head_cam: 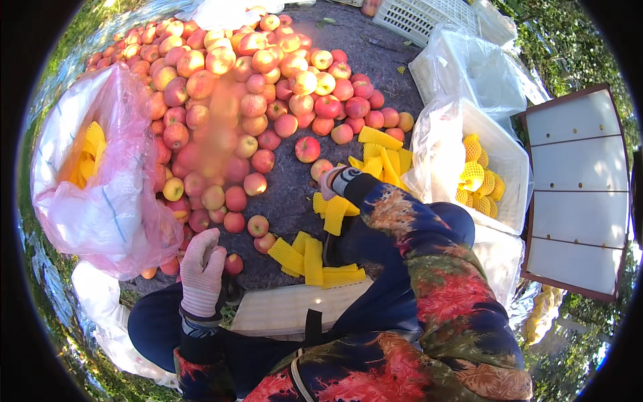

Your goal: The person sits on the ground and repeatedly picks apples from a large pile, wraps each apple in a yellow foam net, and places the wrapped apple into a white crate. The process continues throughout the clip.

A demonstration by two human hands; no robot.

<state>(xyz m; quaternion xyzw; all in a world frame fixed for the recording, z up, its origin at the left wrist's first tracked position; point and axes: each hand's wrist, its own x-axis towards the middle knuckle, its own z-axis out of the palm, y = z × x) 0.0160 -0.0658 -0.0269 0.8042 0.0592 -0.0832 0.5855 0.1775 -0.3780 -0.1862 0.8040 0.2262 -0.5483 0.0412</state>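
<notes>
My left hand [201, 274], in a striped knit glove, is raised over my left knee. Its fingers curl towards the thumb with a gap between, and nothing shows in them. A small red apple [233, 264] lies just beside it. My right hand [329, 185], also gloved, is stretched forward against a red-yellow apple [321, 170]; its fingers are mostly hidden, so a grip cannot be made out. Yellow foam net sleeves [380, 160] lie flat around that hand, and more sleeves [312, 261] rest near my feet. Another red apple [307, 149] sits just beyond.
A large apple pile [201, 85] covers the dark ground cloth [281, 188]. At left stands a plastic-lined sack [115, 216] with yellow sleeves inside. A lined white crate [507, 186] at right holds several netted apples [479, 176]. Farther back are another crate [427, 20] and a white panelled board [577, 191].
</notes>
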